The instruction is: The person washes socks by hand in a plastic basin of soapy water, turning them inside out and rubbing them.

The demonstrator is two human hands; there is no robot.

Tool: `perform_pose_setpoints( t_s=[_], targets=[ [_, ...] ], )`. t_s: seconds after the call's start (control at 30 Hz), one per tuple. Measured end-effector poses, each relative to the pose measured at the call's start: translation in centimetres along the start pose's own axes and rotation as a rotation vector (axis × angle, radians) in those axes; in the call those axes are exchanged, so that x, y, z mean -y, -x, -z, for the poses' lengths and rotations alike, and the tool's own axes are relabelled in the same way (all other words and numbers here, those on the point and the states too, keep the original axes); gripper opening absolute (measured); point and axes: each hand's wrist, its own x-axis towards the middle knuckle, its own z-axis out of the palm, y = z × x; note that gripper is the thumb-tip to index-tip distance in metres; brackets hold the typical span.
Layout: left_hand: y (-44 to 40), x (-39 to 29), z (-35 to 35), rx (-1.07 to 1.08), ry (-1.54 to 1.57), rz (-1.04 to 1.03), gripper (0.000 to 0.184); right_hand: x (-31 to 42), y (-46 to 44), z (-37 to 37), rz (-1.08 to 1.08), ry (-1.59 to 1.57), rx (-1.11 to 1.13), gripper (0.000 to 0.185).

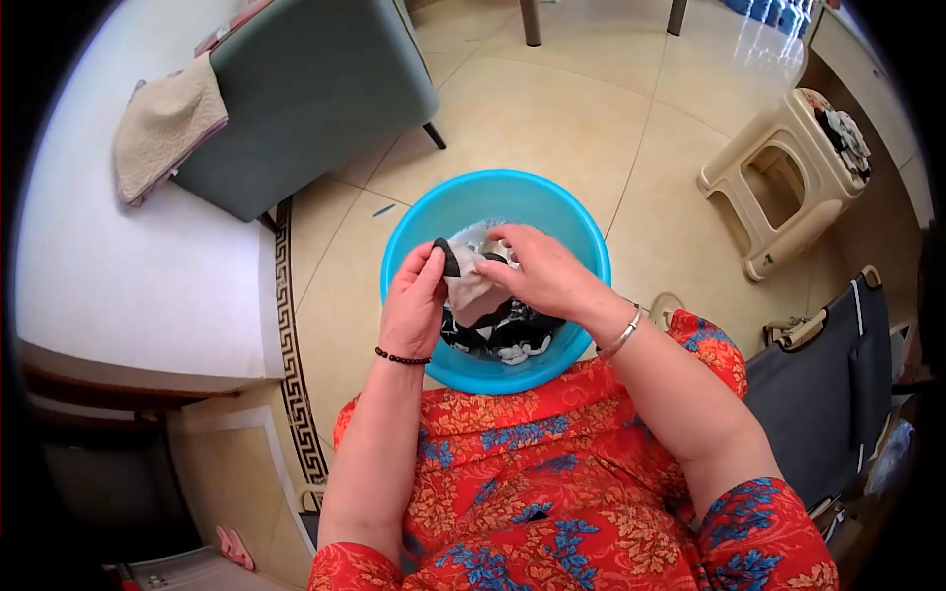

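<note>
A white sock with black parts (471, 286) is stretched between my two hands above a blue plastic basin (496, 184). My left hand (414, 300), wearing a dark bead bracelet, pinches the sock's black end between thumb and fingers. My right hand (542, 271), with a silver bangle on the wrist, grips the other side with its thumb against the fabric; part of that grip is hidden. Below, wet black and white pieces of laundry (507, 330) lie in the basin, with sudsy water showing at the back.
A beige plastic stool (788, 182) at the right carries a bundle of cloth (843, 138). A dark folding chair (823, 384) stands at my right side. A grey-green chair (315, 98), with a beige cloth (169, 128) beside it, is at the left. Tiled floor (552, 108) surrounds the basin.
</note>
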Motion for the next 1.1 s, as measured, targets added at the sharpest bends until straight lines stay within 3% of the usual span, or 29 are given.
perform_pose_setpoints(
  t_s=[0.03, 0.1, 0.13, 0.2, 0.23, 0.27, 0.33, 0.37, 0.43, 0.6, 0.67, 0.73, 0.8, 0.83, 0.93, 0.97, 1.03, 1.1],
  targets=[
    [0.0, -0.2, -0.2, 0.003, 0.072, -0.001, 0.018, -0.3, -0.2, -0.1, -0.005, 0.002, -0.007, 0.048],
    [0.0, -1.1, -0.7, 0.011, 0.145, 0.007, 0.017, -0.8, -0.5, -0.6, -0.302, -0.22, 0.006, 0.055],
    [0.1, -1.8, -1.1, 0.07, 0.201, 0.046, 0.018, -0.7, -0.6, -0.6, -0.308, -0.217, 0.002, 0.055],
    [-0.1, -1.9, -0.7, 0.134, 0.261, 0.087, 0.019, 0.0, -0.8, -0.1, -0.697, -0.868, 0.145, 0.055],
    [-0.1, -1.3, 0.1, 0.151, 0.259, 0.122, 0.02, 0.3, -0.9, 0.3, -0.721, -1.008, 0.182, 0.043],
    [-0.2, -1.1, 0.3, 0.164, 0.261, 0.159, 0.021, -0.3, -1.1, 0.1, -0.729, -1.003, 0.177, 0.043],
    [-0.1, -0.7, -0.1, 0.207, 0.289, 0.198, 0.025, -1.9, -1.4, -0.4, -0.541, -0.998, 0.172, 0.032],
    [-0.1, -0.9, -1.0, 0.127, 0.288, 0.223, 0.028, -1.1, -1.6, 0.1, -0.518, -0.992, 0.102, 0.024],
    [-0.7, 0.0, -1.2, 0.028, 0.214, 0.247, 0.043, -0.5, -2.0, 0.1, -0.454, -1.042, 0.087, 0.024],
    [-0.7, -0.1, -1.3, 0.082, 0.405, 0.313, 0.039, 1.4, -1.9, 0.2, -0.254, -1.01, 0.121, 0.03],
    [-1.2, 0.2, -1.2, 0.084, 0.187, 0.086, 0.033, 2.1, -1.7, 0.2, -0.262, -0.929, 0.131, 0.039],
    [-1.0, 0.5, -1.7, 0.048, 0.133, 0.041, 0.028, 1.5, -1.5, -1.0, -0.161, -0.623, 0.038, 0.042],
    [-0.8, 1.1, -2.3, 0.003, -0.253, -0.106, 0.027, 1.9, -1.4, -1.3, -0.152, -0.414, -0.062, 0.039],
    [-0.7, 1.5, -2.8, -0.021, -0.305, -0.135, 0.026, 1.6, -1.4, -1.7, -0.158, -0.415, -0.066, 0.039],
    [-0.8, 1.7, -3.0, -0.037, -0.336, -0.136, 0.023, 0.8, -2.0, -2.6, -0.13, -0.293, -0.181, 0.037],
    [-1.0, 1.8, -3.3, -0.038, -0.39, -0.261, 0.023, 0.8, -2.3, -2.5, -0.164, -0.313, -0.163, 0.039],
    [-0.7, 1.6, -3.2, -0.033, -0.302, -0.206, 0.025, 0.6, -2.6, -2.8, -0.194, -0.332, -0.145, 0.043],
    [-0.6, 1.7, -3.0, -0.031, -0.209, -0.15, 0.026, 0.3, -2.7, -3.3, -0.273, -0.542, -0.119, 0.046]
  ],
)
